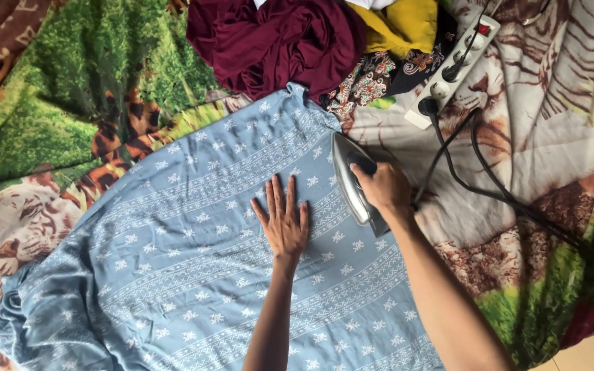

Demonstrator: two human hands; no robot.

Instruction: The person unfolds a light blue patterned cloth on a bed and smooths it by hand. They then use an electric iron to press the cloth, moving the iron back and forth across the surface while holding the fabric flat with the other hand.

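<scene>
One silver metal clothes iron (350, 180) sits under the right hand (381, 187), whose fingers wrap its dark handle. The left hand (282, 220) lies flat, fingers spread, on one soft light-blue white-patterned cloth (194, 275), just beside the iron. Beyond the fingertips: one crumpled maroon garment (276, 41), one white plastic power strip (455, 62).

Maroon garment (276, 41), yellow cloth (407, 24), power strip (452, 62) w/ plugs.
</scene>
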